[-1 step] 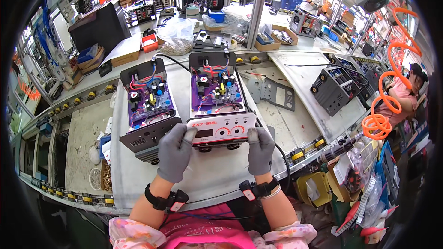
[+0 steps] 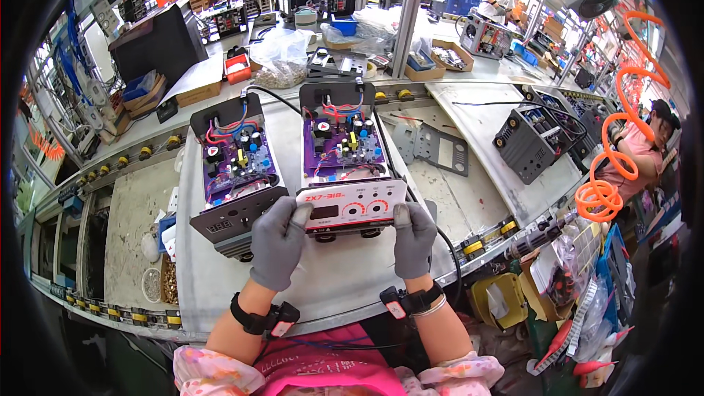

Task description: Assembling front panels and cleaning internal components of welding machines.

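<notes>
A white front panel (image 2: pixel 352 206) with red print, a dark display window and two dials covers the front of an uncased electronic unit (image 2: pixel 345 143), whose purple circuit board and wires lie bare. At the panel's left edge my gloved left hand (image 2: pixel 279 238) pinches it, thumb on the face. On the right edge my gloved right hand (image 2: pixel 414 238) pinches it the same way; fingertips behind the panel are hidden. Close by on the left stands a similar unit (image 2: pixel 238 169), its dark grey front carrying no white panel.
Both units stand on a pale board (image 2: pixel 323 290) over a roller conveyor (image 2: pixel 147 315). To the right are a flat grey metal plate (image 2: pixel 440 148) and another dark unit (image 2: pixel 532 143). An orange coiled hose (image 2: pixel 598 198) hangs at right, with a co-worker (image 2: pixel 634 150) beyond it.
</notes>
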`<state>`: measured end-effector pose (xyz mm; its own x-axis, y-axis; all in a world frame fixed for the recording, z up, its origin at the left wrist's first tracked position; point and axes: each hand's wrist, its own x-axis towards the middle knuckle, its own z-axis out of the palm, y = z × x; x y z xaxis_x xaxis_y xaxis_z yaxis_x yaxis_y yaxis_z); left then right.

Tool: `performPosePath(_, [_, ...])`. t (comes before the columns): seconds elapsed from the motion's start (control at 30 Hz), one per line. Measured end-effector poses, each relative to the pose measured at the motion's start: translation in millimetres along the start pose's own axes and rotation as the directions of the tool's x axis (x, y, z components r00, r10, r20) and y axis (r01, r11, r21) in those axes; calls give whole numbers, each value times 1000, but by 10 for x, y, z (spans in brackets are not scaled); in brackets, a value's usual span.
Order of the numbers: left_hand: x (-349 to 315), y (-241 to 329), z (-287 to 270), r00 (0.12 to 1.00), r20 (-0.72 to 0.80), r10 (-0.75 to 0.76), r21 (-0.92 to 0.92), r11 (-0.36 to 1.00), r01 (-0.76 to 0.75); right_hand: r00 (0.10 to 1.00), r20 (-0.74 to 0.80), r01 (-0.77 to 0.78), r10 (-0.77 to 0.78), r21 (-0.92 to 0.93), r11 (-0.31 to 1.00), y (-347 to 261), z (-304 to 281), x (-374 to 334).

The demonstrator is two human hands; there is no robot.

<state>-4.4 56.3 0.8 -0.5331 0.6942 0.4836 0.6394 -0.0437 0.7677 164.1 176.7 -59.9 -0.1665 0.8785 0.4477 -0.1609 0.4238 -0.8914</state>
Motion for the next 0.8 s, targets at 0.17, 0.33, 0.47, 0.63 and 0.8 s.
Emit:
performPosePath(0.17, [-2,20,-3,998,33,-45,-27,999,46,1000,5,13,-13,-23,1000,17,-5,8])
performPosePath(0.33, [3,28,-1,999,25,-41,-13,999,42,1000,11,24,-24,-36,999,24,-11,16])
performPosePath(0.47, [3,21,5,999,25,-41,-14,999,41,1000,10,14,-14,-39,999,17,-13,21])
performPosePath(0.63, [6,24,3,999,3,-52,-11,999,52,1000,-12,-23,23,-18,1000,-8,-9,23])
performPosePath(0.8, [10,77,-19,996,19,-83,8,997,82,997,-4,-76,76,-30,997,-20,-11,15])
